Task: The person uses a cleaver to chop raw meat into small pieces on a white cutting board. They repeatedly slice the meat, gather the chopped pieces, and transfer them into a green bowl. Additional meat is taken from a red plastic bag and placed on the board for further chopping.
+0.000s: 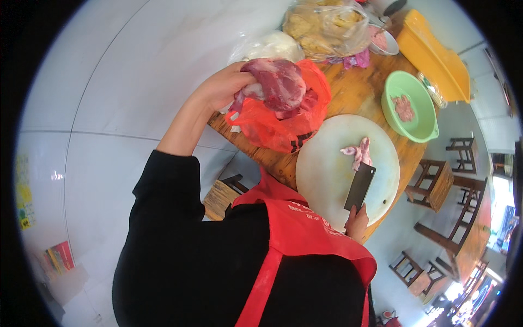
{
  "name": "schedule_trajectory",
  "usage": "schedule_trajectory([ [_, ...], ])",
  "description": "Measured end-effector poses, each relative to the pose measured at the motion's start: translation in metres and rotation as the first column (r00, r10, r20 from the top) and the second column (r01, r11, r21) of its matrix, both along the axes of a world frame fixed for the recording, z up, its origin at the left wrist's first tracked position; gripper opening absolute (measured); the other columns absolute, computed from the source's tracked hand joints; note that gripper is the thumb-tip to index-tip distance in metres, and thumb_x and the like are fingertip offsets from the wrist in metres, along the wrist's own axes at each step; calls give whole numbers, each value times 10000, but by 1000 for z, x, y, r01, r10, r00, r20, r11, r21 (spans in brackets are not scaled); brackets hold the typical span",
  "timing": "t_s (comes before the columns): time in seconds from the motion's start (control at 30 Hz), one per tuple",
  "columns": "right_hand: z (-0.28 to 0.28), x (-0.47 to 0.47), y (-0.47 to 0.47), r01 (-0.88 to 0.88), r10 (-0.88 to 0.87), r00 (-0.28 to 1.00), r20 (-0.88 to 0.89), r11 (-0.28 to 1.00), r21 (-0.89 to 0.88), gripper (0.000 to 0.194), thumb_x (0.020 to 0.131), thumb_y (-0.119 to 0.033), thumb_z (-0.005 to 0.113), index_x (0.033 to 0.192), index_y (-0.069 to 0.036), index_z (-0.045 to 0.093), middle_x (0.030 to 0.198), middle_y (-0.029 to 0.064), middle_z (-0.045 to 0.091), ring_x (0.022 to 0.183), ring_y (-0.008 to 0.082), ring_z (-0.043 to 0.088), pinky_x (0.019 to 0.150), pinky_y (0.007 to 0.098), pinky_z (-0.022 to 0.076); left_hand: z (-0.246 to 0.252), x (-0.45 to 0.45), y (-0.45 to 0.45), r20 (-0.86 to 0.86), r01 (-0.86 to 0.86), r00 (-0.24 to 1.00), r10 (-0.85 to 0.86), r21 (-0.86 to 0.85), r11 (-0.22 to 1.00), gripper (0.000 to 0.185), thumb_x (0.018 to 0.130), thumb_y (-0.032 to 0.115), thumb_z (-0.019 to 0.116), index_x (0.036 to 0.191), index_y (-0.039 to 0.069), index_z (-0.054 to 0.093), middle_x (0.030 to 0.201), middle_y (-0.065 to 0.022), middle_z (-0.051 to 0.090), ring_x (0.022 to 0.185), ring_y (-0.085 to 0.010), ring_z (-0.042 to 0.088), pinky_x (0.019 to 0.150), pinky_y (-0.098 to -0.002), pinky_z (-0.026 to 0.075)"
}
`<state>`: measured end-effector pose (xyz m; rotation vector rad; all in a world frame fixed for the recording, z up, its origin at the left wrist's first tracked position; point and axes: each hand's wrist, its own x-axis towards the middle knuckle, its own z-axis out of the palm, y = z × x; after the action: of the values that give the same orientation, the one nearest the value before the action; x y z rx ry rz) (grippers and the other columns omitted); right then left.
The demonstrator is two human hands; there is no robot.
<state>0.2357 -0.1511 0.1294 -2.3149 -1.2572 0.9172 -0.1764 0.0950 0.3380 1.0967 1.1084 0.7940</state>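
My left hand (229, 86) grips a large piece of raw red meat (280, 83) over the mouth of a red plastic bag (269, 126). More meat (309, 99) shows inside the bag beside it. My right hand (358, 222) is closed around the handle of a cleaver (360, 186), whose dark blade lies over a round white cutting board (322, 175). Touching the blade's far end is a small strip of pale pink raw meat (360, 152) on the board. The cleaver's handle is mostly hidden by my fingers.
A green plastic basin (390, 88) holding a little meat (403, 108) stands beyond the board on the wooden table (351, 96). Farther back are a clear bag of yellowish food (327, 28), a bowl of pink mince (392, 45) and a yellow plastic bin (437, 57). Wooden stools (435, 184) stand right.
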Motion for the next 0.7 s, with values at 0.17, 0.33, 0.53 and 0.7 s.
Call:
schedule_trajectory([
  [0.17, 0, 4, 2, 22, -20, 998, -61, 1000, 21, 400, 979, -207, 540, 1255, 82, 522, 671, 260, 641, 593, 408, 661, 557, 485, 519, 46, 53, 2, 498, 197, 837, -227, 114, 974, 319, 947, 32, 519, 1250, -2, 613, 1144, -22, 641, 1007, -110, 603, 859, -258, 513],
  [0.33, -10, 11, -3, 18, -20, 1000, 10, 993, 120, 388, 969, -201, 554, 1239, 79, 555, 741, 296, 649, 712, 477, 650, 625, 524, 515, 73, 132, 18, 270, 390, 794, -544, 459, 798, 275, 967, 61, 494, 1196, -16, 626, 1136, -25, 643, 1001, -112, 607, 860, -282, 529],
  [0.53, -9, 17, -26, 214, -211, 977, -35, 970, 112, 384, 975, -195, 549, 1232, 90, 563, 703, 280, 647, 627, 436, 651, 582, 496, 520, -24, 237, 21, 161, 502, 804, -572, 333, 798, 298, 956, 72, 533, 1234, -20, 587, 1104, -88, 657, 933, -177, 666, 825, -351, 581],
  [0.7, 1, 27, -51, 434, -417, 896, -149, 895, 106, 289, 983, -157, 541, 1153, 76, 567, 611, 178, 625, 435, 260, 598, 430, 378, 485, -184, 309, 16, -481, 807, 520, -705, 8, 590, 470, 878, 165, 704, 1305, 35, 558, 1235, -105, 611, 1061, -209, 651, 885, -340, 531],
])
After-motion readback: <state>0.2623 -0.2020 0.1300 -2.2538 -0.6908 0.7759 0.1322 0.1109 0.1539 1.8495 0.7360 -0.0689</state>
